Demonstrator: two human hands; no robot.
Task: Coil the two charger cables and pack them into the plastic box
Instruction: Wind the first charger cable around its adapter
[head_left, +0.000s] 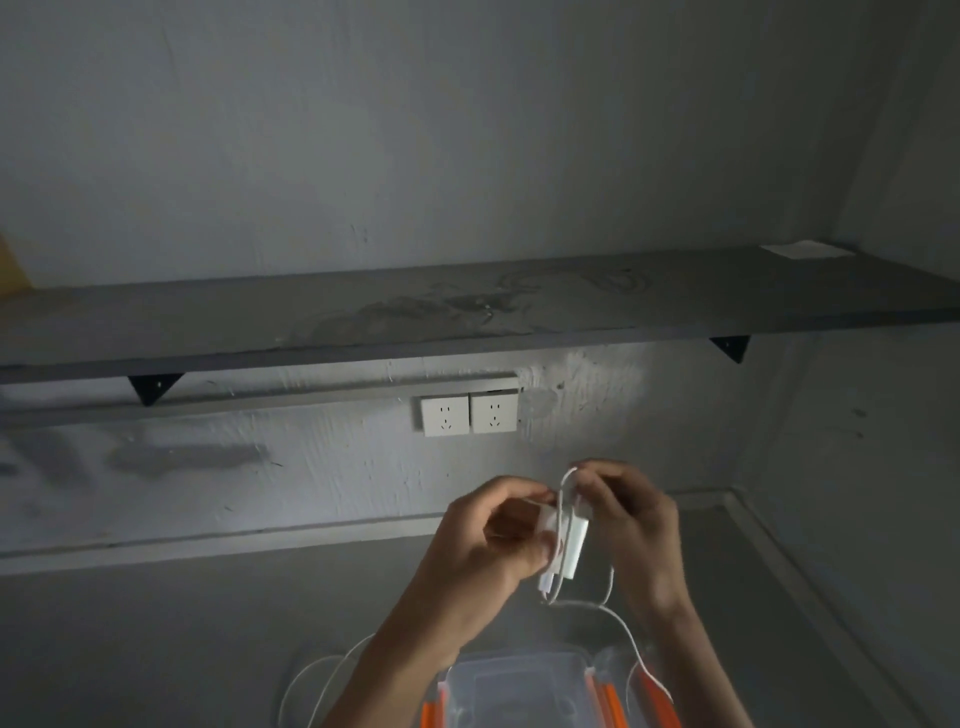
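Observation:
My left hand (488, 545) grips a white charger block (571, 540) held up in front of the wall. My right hand (628, 525) pinches the white cable (566, 480) and loops it over the top of the block. The rest of that cable (623, 623) hangs down in a curve towards the clear plastic box (519, 686) with orange clips at the bottom edge. Another white cable (306, 680) lies looped on the surface to the left of the box, partly hidden by my left forearm.
A grey shelf (467, 312) on black brackets runs across the wall above. Two white wall sockets (470, 413) sit just under it. A white paper (805, 250) lies at the shelf's right end. The side wall closes in on the right.

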